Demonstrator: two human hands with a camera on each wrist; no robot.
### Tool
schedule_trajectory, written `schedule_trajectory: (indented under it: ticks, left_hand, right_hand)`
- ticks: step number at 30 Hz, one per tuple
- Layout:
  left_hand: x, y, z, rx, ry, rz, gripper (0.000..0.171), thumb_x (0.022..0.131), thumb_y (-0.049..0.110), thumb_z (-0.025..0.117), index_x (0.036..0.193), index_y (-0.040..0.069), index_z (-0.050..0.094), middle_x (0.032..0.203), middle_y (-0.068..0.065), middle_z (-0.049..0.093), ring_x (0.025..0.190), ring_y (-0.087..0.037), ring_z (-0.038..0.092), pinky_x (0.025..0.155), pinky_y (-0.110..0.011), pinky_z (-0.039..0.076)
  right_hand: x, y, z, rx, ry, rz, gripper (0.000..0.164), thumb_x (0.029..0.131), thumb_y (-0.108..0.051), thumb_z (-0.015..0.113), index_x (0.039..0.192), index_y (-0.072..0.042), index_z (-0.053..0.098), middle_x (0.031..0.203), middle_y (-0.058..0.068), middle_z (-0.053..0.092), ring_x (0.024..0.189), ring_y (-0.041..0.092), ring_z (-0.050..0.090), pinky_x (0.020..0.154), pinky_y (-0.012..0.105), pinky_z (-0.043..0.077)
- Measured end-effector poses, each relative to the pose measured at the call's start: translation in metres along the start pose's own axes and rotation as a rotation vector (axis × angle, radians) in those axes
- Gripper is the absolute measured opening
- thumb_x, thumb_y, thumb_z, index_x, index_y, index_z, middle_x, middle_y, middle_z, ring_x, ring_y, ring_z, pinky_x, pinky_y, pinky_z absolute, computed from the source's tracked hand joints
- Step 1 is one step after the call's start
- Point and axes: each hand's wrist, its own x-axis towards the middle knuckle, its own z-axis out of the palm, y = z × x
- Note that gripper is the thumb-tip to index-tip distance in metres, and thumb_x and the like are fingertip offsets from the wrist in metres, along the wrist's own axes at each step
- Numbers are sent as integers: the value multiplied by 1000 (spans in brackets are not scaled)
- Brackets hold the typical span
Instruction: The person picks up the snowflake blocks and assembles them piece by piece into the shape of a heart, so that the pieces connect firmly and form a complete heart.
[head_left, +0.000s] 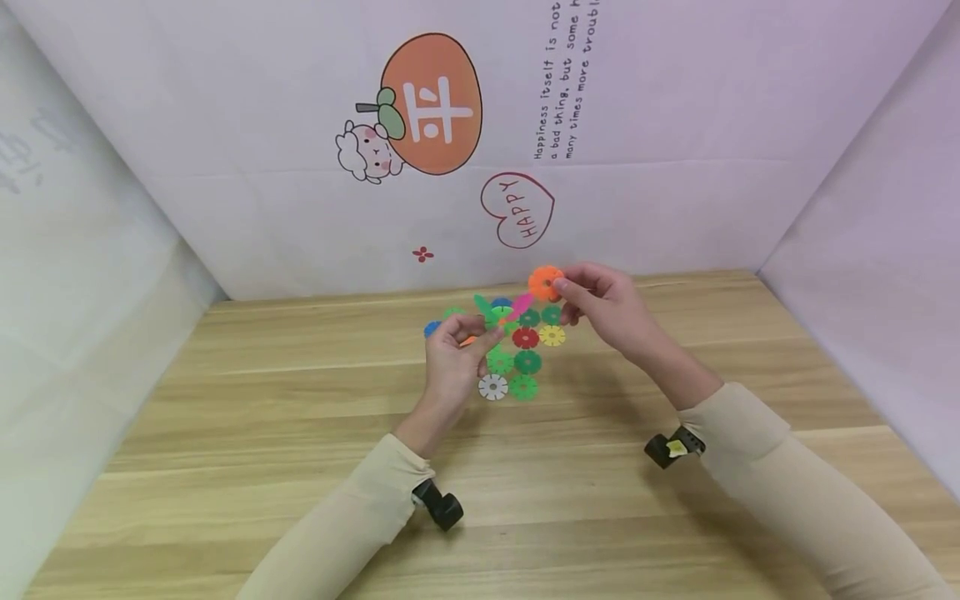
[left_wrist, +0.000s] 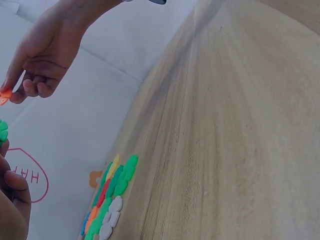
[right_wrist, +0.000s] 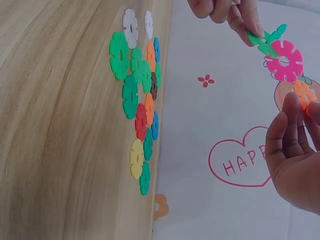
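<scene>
My left hand [head_left: 455,360] pinches a small cluster of joined plastic snowflake discs above the table. Green discs [right_wrist: 265,45] sit at the fingers, and a pink disc [right_wrist: 285,61] slots in edgewise. Between thumb and fingers, my right hand [head_left: 611,308] pinches an orange snowflake disc [head_left: 544,283] by its edge. The orange disc is close to the pink one; whether they touch I cannot tell. In the left wrist view the right hand [left_wrist: 47,60] hangs above the left hand [left_wrist: 14,200], whose grip is partly cut off by the frame.
Below the hands, several loose discs lie flat in rows, among them a red disc [head_left: 526,337], a yellow disc [head_left: 552,336] and a white disc [head_left: 492,387]. The wooden table [head_left: 300,467] meets a printed white cloth backdrop [head_left: 285,208] behind, with cloth at both sides.
</scene>
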Motion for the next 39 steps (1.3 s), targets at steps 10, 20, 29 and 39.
schedule_trajectory:
  ticks: [10,20,29,39]
  left_hand:
    - [1,-1,2,26,-13,12,14,89,0,75,94,3,63,81,-2,70,43,-10,41,41,-19,37]
    - [0,0,-2,-3,-7,-27,14,88,0,76,94,3,64,77,-2,71,42,-9,42,42,-19,37]
    - [0,0,-5,-21,-15,-39,13,88,-4,74,91,3,63,74,-1,71,45,-8,43,43,-17,37]
    - [0,4,-9,16,-2,-83,14,87,-4,76,91,2,64,73,-2,69,47,-8,45,43,-18,37]
  right_hand:
    - [-1,1,6,14,-13,-7,27,101,-24,64,112,0,66,93,12,67,72,23,63,71,30,57]
    - [0,7,11,-15,-32,-77,22,101,-19,63,106,2,67,86,17,65,69,29,61,64,30,56]
    - [0,7,16,-23,-44,-94,18,102,-13,62,96,4,68,82,18,66,68,24,64,65,31,57]
    - [1,6,15,-28,-90,-64,19,102,-9,61,99,8,68,82,20,67,68,23,65,66,30,58]
